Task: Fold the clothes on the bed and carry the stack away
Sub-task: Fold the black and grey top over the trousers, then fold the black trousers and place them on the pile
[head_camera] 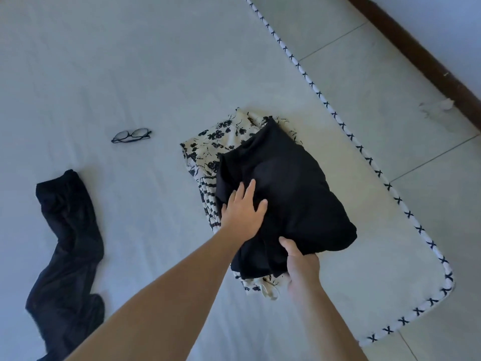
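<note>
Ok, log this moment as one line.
left hand: flat on black garment | right hand: grips its near edge | under: floral garment | unfolded: black trousers | glasses on bed

folded glasses [131, 135], tiled floor [390, 82], dark baseboard [416, 48]

Your two forearms enter from the lower edge of the frame, both bare: no sleeves show up to the bottom border. Your left hand [243, 211], mid-frame, and right hand [302, 267], just lower right of it, carry no gloves.
</note>
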